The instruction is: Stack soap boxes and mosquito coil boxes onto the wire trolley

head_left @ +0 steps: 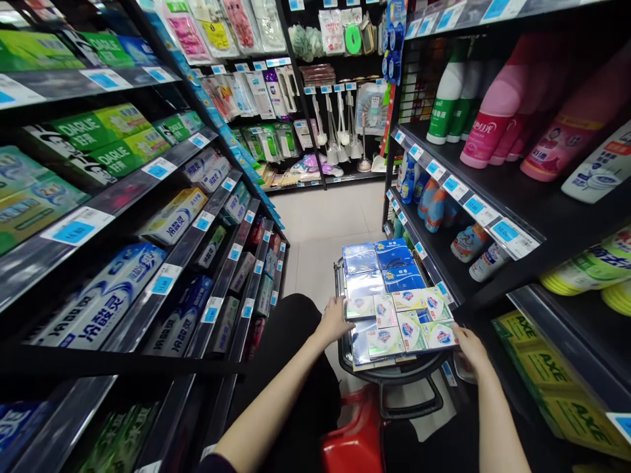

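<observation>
Several white-and-green boxes of soap [413, 328] lie in a close group on top of blue boxes [394, 259] in a black cart or basket [365, 373]. My left hand [335, 322] is at the left side of the group, its thumb and fingers apart, touching the edge of the boxes. At the right side, my right hand [470, 347] has its fingertips on the corner of a soap box; its other fingers are partly hidden. The soap boxes lie flat, some side by side and some overlapping.
Toothpaste boxes fill the left shelves [123, 210]. Bottles [493, 112] stand on the right shelves, with yellow AXE packs [557, 381] lower down. A red stool [352, 433] is below me between my knees. Brushes [340, 131] hang on the back rack beyond the tiled floor [320, 220].
</observation>
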`<state>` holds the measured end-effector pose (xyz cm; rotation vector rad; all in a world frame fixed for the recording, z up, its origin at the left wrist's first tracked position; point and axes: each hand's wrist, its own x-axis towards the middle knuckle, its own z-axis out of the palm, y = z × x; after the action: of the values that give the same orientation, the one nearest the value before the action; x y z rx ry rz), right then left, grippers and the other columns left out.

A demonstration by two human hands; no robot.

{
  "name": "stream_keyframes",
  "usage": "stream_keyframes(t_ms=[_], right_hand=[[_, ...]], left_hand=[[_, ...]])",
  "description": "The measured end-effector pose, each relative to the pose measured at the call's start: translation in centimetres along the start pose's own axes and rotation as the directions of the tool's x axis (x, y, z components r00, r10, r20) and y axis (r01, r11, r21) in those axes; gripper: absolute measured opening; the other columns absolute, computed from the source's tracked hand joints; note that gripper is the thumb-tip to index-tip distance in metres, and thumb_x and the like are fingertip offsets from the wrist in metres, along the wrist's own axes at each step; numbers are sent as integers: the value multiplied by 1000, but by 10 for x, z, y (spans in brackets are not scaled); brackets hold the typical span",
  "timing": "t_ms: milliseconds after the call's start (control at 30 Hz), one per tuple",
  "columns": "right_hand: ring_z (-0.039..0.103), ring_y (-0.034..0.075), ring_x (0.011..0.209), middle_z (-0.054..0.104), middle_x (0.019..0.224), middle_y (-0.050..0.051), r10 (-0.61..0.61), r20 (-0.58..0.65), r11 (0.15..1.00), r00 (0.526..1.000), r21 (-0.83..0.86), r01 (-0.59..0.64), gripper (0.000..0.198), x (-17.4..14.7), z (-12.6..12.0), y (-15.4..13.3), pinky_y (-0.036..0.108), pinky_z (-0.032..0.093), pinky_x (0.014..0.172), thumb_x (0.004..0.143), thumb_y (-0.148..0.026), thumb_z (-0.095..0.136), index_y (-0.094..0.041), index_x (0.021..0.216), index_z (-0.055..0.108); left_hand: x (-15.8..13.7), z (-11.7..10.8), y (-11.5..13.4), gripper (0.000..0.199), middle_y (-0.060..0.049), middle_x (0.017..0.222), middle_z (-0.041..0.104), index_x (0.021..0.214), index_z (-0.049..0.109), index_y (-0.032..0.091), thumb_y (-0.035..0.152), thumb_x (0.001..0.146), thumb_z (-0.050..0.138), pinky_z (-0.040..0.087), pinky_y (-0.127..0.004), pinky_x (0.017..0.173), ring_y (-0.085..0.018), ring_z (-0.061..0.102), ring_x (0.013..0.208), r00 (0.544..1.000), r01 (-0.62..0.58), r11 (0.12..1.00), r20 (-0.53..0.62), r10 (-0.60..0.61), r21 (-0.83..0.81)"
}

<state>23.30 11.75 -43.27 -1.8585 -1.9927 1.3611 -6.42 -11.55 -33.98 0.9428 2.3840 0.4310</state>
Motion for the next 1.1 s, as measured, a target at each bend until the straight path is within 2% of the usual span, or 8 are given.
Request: stream_keyframes(t_ms=[100,233,300,400,500,867,1000,1100], right_hand=[[66,25,90,67,106,16,80,76,982,994,168,-92,47,2,2,5,30,54,67,81,-52,47,-13,101,62],[67,23,79,69,95,15,77,89,972,993,215,-95,40,3,4,6,29,53,64,76,-48,51,-13,86,65],[67,24,80,70,96,15,49,25,977,999,208,-53,45,4,4,4,31,52,66,73,-50,53,-12,95,66],[66,27,88,69,104,15,-24,-124,984,992,173,46,62,4,5,-2,35,50,75,72,-51,52,-11,120,60],[63,29,93,68,107,14,-74,-199,992,977,82,92,64,3,8,-12,38,47,80,74,-51,45,-13,124,59],[62,31,97,66,108,19,-89,-189,993,978,-91,73,57,-2,12,-35,38,48,79,83,-42,39,-6,123,58],[51,36,118,56,121,30,-164,-320,964,933,-254,83,56,-44,-7,-61,43,41,93,83,-33,48,2,126,52],[58,29,107,62,113,20,-460,-140,818,877,-451,357,38,-108,-43,-83,38,43,92,86,-29,48,-10,116,62]], left_hand=[[16,-3,-4,89,-14,140,39,139,30,21,24,62,74,41,-39,99,-34,48,122,991,-132,976,47,126,174],[26,4,-4,66,-14,126,49,129,43,17,22,68,68,45,-36,92,-30,55,111,989,-145,973,51,138,180],[27,6,-4,62,-15,123,50,126,45,15,22,68,68,47,-36,90,-30,57,108,991,-134,975,37,130,177],[28,6,-6,64,-14,122,50,125,45,16,23,66,71,47,-35,88,-29,57,107,991,-133,977,34,129,168],[29,6,-8,65,-13,122,51,125,45,17,23,66,71,47,-35,89,-29,57,109,990,-138,978,36,134,156],[34,9,-10,68,-11,125,50,127,45,20,27,65,72,47,-32,90,-26,56,110,992,-129,981,31,126,146],[38,10,-10,76,-18,130,47,131,41,15,25,63,71,40,-39,99,-32,51,117,988,-154,975,29,151,161],[46,12,-18,88,-22,135,43,139,31,12,31,62,69,36,-44,101,-37,47,121,988,-136,963,-45,150,234]])
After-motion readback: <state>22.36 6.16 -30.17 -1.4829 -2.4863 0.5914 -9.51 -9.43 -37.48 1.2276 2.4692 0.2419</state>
